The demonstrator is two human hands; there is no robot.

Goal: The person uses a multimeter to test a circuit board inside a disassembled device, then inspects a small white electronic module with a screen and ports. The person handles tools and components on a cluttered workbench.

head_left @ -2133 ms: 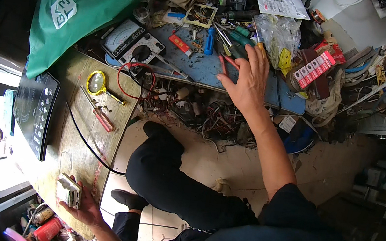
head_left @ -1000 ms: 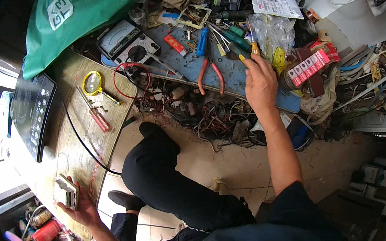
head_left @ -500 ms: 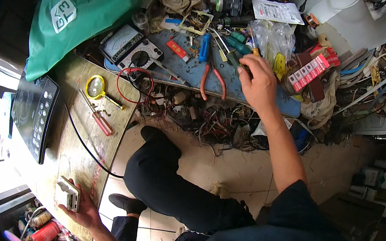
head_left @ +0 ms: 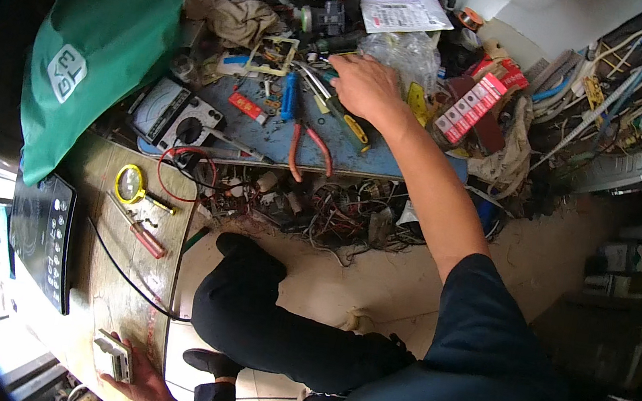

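My left hand (head_left: 141, 381), low at the wooden table's edge, grips a small cream boxy part (head_left: 113, 356) that looks like an electrical fitting. Over the cluttered blue bench, my right hand (head_left: 370, 89) reaches down with its fingers curled. What lies under those fingers is hidden. Just below this hand is a screwdriver (head_left: 349, 126) with a dark green and yellow handle. To its left are pliers (head_left: 311, 150) with red handles, spread apart, and a blue-handled tool (head_left: 289, 97). A crumpled clear plastic bag (head_left: 409, 58) lies right beside the right hand.
An analog multimeter (head_left: 174, 116) with a red lead sits at the bench's left. The wooden table (head_left: 107, 253) holds a yellow magnifying glass (head_left: 131, 185), a red-handled screwdriver (head_left: 145, 239) and a black induction cooker (head_left: 44, 237). A green bag (head_left: 106, 42) stands behind. Tangled wires (head_left: 336, 211) lie beneath the bench.
My right hand has moved off the green and yellow screwdriver handle, farther back and left among the tools. My left hand still holds the boxy part. The view has shifted slightly.
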